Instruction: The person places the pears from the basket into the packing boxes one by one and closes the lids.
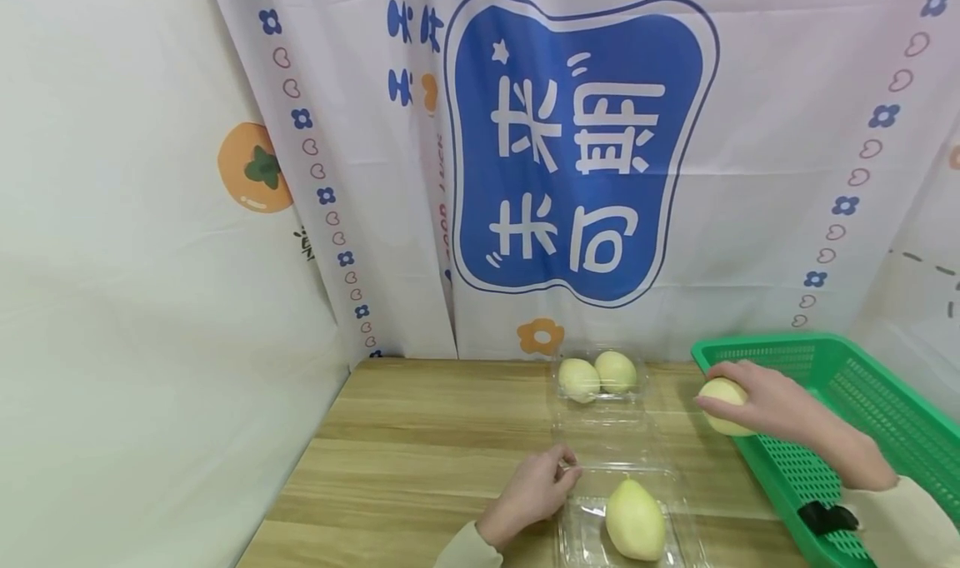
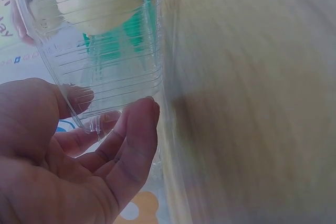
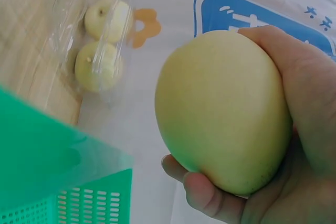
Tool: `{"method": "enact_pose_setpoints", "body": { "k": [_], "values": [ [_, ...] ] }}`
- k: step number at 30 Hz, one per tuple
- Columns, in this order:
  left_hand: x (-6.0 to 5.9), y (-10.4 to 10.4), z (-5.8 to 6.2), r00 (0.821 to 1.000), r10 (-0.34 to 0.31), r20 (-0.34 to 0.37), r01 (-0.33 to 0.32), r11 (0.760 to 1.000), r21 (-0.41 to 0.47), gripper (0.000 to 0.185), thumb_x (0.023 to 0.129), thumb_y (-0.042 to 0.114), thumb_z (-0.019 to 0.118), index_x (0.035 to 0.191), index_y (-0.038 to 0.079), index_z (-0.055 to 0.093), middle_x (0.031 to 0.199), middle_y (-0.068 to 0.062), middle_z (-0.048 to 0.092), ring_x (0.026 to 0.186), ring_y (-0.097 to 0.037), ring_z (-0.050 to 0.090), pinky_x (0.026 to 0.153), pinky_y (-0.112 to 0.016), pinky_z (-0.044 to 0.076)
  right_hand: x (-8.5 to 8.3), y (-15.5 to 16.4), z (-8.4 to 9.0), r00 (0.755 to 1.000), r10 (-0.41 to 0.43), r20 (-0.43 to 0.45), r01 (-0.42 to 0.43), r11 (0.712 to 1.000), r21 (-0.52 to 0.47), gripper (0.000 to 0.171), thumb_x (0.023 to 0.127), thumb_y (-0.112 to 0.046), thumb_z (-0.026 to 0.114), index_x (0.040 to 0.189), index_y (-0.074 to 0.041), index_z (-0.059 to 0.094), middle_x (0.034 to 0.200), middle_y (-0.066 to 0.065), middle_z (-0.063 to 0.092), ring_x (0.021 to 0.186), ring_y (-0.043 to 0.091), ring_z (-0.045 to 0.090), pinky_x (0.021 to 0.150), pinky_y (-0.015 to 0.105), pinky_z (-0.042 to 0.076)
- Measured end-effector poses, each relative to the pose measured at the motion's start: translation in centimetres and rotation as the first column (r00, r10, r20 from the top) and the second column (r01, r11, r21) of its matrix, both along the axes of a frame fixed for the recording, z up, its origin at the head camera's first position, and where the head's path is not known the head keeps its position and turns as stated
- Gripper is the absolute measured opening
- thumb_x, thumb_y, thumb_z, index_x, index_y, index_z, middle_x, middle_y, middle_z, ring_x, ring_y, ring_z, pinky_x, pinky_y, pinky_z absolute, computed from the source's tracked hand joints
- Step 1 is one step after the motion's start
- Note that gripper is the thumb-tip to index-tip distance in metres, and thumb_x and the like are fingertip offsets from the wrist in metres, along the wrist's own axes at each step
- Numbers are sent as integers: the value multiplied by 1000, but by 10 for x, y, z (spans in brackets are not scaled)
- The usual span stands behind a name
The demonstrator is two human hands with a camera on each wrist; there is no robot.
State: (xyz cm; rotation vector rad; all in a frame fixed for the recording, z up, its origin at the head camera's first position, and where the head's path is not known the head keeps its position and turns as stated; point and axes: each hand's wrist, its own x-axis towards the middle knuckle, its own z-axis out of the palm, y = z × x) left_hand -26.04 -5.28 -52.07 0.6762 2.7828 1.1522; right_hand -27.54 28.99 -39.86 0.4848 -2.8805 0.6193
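My right hand [image 1: 776,401] grips a pale yellow pear [image 3: 223,111], fingers and thumb wrapped round its sides, over the left rim of the green basket. With my left hand [image 1: 531,489] I pinch the near-left edge of a clear plastic clamshell box [image 2: 113,72]; the thumb shows through the ribbed plastic. One yellow pear [image 1: 635,520] lies inside that box, on its right side. The box sits on the wooden table, its clear lid folded back behind it.
The green basket [image 1: 772,460] with slotted walls stands at the right of the table [image 1: 420,451]. Towards the back edge, a second clear box holds two pears [image 1: 579,380]. A printed white curtain [image 1: 405,243] hangs behind, and a plain pale cloth [image 1: 150,343] hangs at the left.
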Motion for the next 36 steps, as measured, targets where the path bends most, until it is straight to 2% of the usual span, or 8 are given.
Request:
{"method": "enact_pose_setpoints", "body": {
  "k": [10,15,23,31,36],
  "values": [
    [1,-1,0,1000,-15,6,15,1000,12,21,99,27,58,108,8,63,60,12,53,40,-1,41,35,-14,34,8,-13,2,999,27,-22,-27,1000,-14,38,89,-47,67,114,-19,65,94,0,60,67,9,46,52,25,38],
    [1,-1,1,1000,-18,10,18,1000,16,21,99,26,58,108,8,63,60,12,53,39,-1,41,34,-14,33,11,-21,0,999,42,-28,-44,998,-55,35,89,-46,68,113,-20,65,92,-2,59,64,5,46,50,24,40],
    [0,-1,1,1000,-12,0,12,1000,6,21,99,26,58,107,8,63,59,12,53,39,-1,41,35,-16,34,17,-38,-7,995,85,-50,-89,992,-91,34,88,-45,70,112,-22,65,99,-2,63,68,2,48,50,22,41],
    [1,-1,1,1000,-1,-15,1,1000,-9,20,98,26,59,107,9,63,59,12,52,40,0,41,36,-17,36,22,-59,-13,982,183,-39,-187,969,-161,29,88,-43,71,111,-27,65,99,-7,64,73,-1,52,55,20,44],
    [2,-1,3,1000,-3,-28,2,1000,-19,19,98,25,59,106,9,63,59,12,51,41,0,40,38,-17,36,22,-71,-21,971,233,-52,-239,956,-170,27,87,-44,71,109,-31,63,96,-11,64,73,-3,53,56,19,46]
  ]
}}
